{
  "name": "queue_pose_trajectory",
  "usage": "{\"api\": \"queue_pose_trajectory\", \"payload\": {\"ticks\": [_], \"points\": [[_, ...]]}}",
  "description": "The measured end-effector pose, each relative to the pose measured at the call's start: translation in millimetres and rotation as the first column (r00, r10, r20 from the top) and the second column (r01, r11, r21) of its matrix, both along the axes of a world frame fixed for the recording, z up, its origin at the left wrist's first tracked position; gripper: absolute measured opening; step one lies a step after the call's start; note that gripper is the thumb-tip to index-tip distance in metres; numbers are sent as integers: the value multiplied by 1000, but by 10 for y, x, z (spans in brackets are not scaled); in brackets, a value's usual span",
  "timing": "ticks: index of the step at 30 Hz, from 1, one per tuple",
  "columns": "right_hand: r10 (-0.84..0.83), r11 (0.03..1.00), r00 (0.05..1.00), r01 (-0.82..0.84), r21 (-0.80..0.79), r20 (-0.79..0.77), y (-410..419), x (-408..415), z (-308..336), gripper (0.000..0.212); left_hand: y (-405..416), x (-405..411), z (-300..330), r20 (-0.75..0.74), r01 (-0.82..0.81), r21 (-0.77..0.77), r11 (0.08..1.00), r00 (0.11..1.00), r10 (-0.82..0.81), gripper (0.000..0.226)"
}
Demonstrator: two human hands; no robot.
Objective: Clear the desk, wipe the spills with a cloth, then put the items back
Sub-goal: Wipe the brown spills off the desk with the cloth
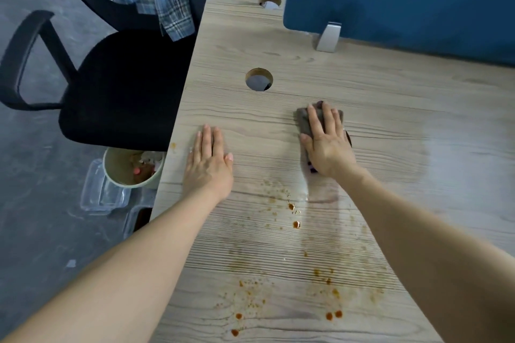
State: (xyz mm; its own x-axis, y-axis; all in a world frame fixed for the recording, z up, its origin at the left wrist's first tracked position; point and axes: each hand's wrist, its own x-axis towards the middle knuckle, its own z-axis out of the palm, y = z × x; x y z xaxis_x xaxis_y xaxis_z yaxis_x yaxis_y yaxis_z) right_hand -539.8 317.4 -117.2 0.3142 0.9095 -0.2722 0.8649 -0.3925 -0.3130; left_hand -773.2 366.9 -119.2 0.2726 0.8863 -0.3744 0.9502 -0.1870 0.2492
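The right hand [328, 147] presses flat, fingers straight, on the grey cloth [306, 122], which lies on the desk [390, 108] beneath that grip. The left hand [209, 164] rests flat, fingers extended, holding nothing. Orange-brown spills [295, 224] lie nearer the person than both grips.

Soft, even daylight falls across my desk [390, 86], with a pale sheen glaring off the wet wood right of my right hand [326, 145]. Shadows stay faint; the wide lens bends the edges, slightly blurred.
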Motion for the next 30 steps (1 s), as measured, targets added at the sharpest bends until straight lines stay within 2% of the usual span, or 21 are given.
{"api": "queue_pose_trajectory", "payload": {"ticks": [4,6,10,12,14,16,18,19,21,23,24,26,28,30], "points": [[127,992,992,-127,-1,-28,-260,-205,24,58,15,91,161,-41,-46,-37,998,998,44,57],[186,982,981,-187,0,-61,-387,-259,57,59,-29,176,282,-44,-54,3,999,998,54,54],[248,969,957,-247,29,-152,-540,-296,199,63,-341,397,427,56,7,82,997,998,-12,47],[200,980,943,-197,38,-266,-569,-261,362,55,-542,503,448,127,37,47,998,991,-42,45],[47,999,923,-37,34,-382,-598,-171,522,47,-714,601,481,191,71,-23,997,979,-65,44],[-97,994,881,112,5,-463,-631,-67,627,44,-834,704,564,280,57,-119,991,960,-21,42],[-227,966,772,256,-37,-593,-687,4,732,42,-932,814,701,409,21,-248,968,908,85,43],[-272,945,685,322,-55,-676,-714,21,793,40,-971,866,763,477,5,-343,939,863,170,43],[-314,901,463,420,-107,-829,-767,38,936,36,-1051,952,909,540,-43,-578,815,728,421,42],[-317,881,295,444,-165,-901,-802,36,1078,32,-1097,1018,1026,479,-76,-768,636,591,649,33],[-308,883,260,435,-174,-915,-825,43,1136,29,-1109,1040,1060,461,-83,-804,589,539,705,28],[-290,895,252,413,-168,-923,-860,70,1228,22,-1129,1096,1147,471,-87,-824,561,445,761,22],[-285,902,292,405,-152,-913,-885,132,1299,17,-1151,1121,1249,503,-89,-804,588,425,752,22],[-285,915,383,383,-129,-879,-922,214,1371,11,-1132,1137,1304,513,-117,-772,625,465,721,34]]}}
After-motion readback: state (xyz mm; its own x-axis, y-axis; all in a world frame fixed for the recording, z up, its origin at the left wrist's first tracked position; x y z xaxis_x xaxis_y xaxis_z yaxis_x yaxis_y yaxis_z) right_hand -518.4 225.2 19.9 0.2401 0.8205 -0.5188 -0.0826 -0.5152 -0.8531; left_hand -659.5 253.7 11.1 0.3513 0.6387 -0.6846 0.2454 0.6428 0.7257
